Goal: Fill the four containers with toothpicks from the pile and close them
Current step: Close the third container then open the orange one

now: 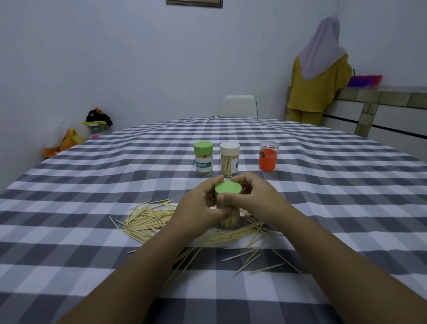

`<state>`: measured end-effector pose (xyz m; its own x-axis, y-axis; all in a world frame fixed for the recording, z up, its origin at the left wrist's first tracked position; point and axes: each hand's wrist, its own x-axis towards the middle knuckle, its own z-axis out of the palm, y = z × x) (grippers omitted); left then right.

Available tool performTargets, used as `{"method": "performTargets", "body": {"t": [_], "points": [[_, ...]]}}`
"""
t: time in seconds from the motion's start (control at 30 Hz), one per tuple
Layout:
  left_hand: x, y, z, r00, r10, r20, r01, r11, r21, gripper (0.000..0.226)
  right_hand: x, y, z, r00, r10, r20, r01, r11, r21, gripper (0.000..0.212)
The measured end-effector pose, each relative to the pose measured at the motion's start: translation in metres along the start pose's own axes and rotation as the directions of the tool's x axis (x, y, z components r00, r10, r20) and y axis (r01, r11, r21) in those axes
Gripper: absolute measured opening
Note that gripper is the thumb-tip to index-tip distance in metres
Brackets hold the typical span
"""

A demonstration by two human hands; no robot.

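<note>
Both hands meet at the table's middle: the left hand point(196, 208) grips a clear toothpick container point(228, 220) standing upright in the scattered toothpick pile point(150, 219), while the right hand point(251, 196) curls its fingers around the green lid point(227, 190) on top of it. Beyond them on the checked tablecloth point(92, 185) stand a green-lidded container point(203, 158), a white-lidded container point(229, 159) just beside it, and an orange container point(268, 156) apart to the right.

Most of the clear container point(228, 220) is hidden by the left hand point(199, 211) and right hand point(253, 199). At twelve o'clock, a picture frame point(194, 2) is cut off by the edge.
</note>
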<state>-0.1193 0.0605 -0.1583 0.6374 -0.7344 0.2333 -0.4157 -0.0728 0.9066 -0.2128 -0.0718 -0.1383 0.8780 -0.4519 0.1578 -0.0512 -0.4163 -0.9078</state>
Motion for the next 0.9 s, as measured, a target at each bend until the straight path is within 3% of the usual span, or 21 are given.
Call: {"method": "performTargets", "body": {"t": [0.23, 0.47, 0.57, 0.73, 0.9], "points": [[0.000, 0.003, -0.001, 0.999, -0.027, -0.016, 0.028, 0.998, 0.061, 0.082, 0.002, 0.004, -0.010, 0.992, 0.058, 0.115, -0.067, 0.995, 0.078, 0.070], [0.027, 0.024, 0.016, 0.998, -0.006, -0.060, 0.016, 0.985, 0.173, 0.075, 0.008, 0.006, -0.034, 0.995, 0.042, 0.096, -0.059, 0.982, 0.182, 0.046], [0.051, 0.034, 0.031, 0.996, -0.001, -0.090, 0.017, 0.984, 0.178, 0.075, 0.019, 0.011, -0.054, 0.996, 0.081, -0.032, -0.071, 0.971, 0.228, 0.033], [0.085, 0.038, 0.056, 0.985, -0.029, -0.172, 0.060, 0.981, 0.182, 0.080, 0.052, 0.029, -0.081, 0.904, 0.210, -0.371, -0.164, 0.975, 0.153, 0.051], [0.112, 0.041, 0.072, 0.973, -0.003, -0.230, 0.074, 0.951, 0.300, 0.077, 0.086, 0.041, -0.090, 0.888, 0.224, -0.401, -0.236, 0.972, 0.021, 0.076]]}}
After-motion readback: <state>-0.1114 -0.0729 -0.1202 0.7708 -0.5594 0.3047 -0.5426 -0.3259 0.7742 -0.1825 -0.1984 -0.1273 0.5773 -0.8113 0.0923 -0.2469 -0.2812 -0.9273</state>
